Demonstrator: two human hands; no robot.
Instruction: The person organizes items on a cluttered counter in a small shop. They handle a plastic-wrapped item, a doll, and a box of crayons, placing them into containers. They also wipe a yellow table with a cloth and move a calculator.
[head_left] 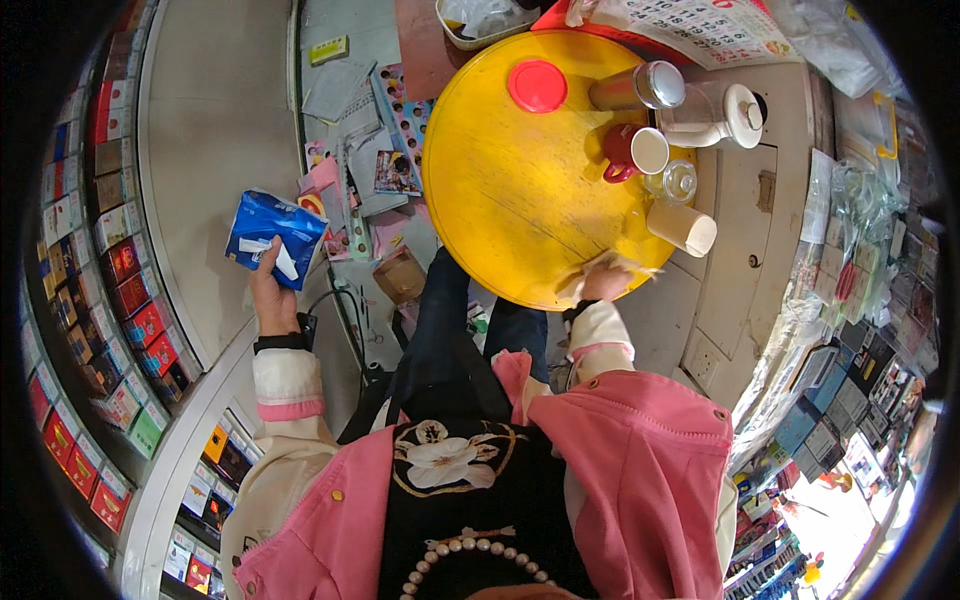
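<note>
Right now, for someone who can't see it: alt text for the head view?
A person's left hand holds a blue tissue pack, while the right hand holds a pale crumpled wipe at the near edge of a round yellow table. On the table, a red disc lies left of a red mug.

A single fisheye view is taken from the wearer's head and directed steeply downward; the pink jacket (pixel 645 440) is covered nearest, the round yellow bench (pixel 510 190) farther off, straight edges bowed.
</note>
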